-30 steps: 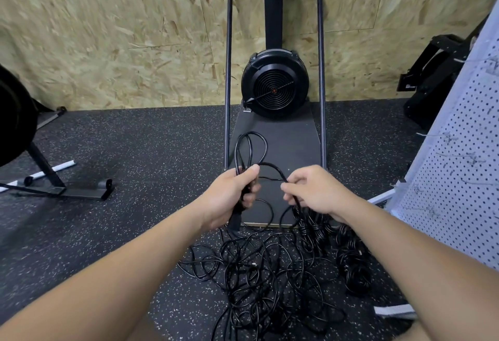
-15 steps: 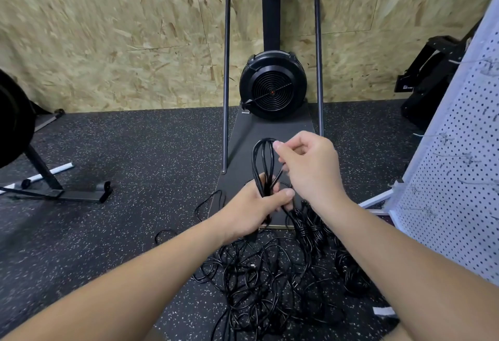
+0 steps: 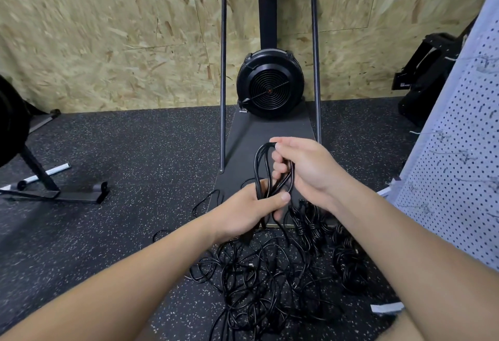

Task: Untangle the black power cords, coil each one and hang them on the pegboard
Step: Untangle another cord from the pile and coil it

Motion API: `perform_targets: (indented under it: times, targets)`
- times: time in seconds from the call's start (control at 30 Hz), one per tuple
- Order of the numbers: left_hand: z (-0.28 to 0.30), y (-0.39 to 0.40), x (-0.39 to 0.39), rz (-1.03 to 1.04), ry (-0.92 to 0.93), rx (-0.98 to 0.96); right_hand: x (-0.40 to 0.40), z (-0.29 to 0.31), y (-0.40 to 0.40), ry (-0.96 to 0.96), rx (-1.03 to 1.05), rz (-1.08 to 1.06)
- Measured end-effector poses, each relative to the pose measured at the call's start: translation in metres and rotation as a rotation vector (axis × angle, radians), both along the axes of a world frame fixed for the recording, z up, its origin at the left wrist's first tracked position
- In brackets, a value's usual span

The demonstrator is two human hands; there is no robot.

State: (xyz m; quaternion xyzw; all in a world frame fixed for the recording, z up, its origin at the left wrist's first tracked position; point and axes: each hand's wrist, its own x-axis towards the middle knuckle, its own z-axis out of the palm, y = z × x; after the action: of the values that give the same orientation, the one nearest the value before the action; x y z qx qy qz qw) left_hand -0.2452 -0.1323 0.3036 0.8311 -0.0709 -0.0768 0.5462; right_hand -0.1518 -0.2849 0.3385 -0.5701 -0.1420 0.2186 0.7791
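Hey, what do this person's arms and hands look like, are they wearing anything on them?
Both forearms are bare right down to the picture's lower edge, with no sleeve in view. The left hand and right hand wear no gloves, and no rings, watch or wristband show. The nails look short and unpainted.

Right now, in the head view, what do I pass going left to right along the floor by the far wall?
Black stand → white tube → fan machine → black frame → pegboard.

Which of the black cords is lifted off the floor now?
Only the looped cord between both hands: left hand grips its bottom, right hand holds its loops. The tangle and wrapped bundles lie on the floor.
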Motion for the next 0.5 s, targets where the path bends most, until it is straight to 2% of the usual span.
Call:
perform_targets:
  times: [0.07, 0.17, 0.33, 0.5]
  targets:
    - [0.002, 0.0, 0.0, -0.027, 0.034, -0.136, 0.001, 0.004, -0.001, 0.015, 0.023, 0.004]
    - [0.002, -0.004, -0.002, -0.033, 0.194, -0.468, -0.001, 0.012, -0.001, -0.073, -0.068, -0.059]
    - [0.008, -0.005, -0.002, -0.095, 0.247, -0.605, 0.001, 0.015, -0.005, -0.087, -0.079, -0.19]
    - [0.012, -0.014, -0.004, 0.081, 0.205, -0.635, 0.008, 0.016, -0.006, -0.035, -0.06, -0.276]
